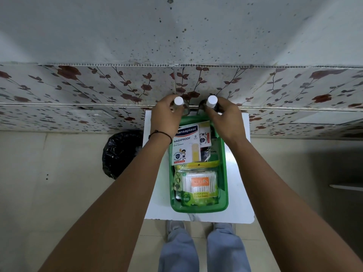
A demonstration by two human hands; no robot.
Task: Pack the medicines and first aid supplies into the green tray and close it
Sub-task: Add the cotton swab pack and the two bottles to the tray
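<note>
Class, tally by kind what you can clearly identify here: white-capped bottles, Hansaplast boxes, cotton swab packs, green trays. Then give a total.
White-capped bottles: 2
Hansaplast boxes: 1
Cotton swab packs: 1
Green trays: 1
Total: 5
Items underneath are too hidden to count.

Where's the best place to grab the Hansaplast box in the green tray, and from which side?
Come from above and the right. The Hansaplast box lies flat, face up, atop other packs; its left edge sits tight against the green tray wall, so likely pinch the free right long edge.
</note>
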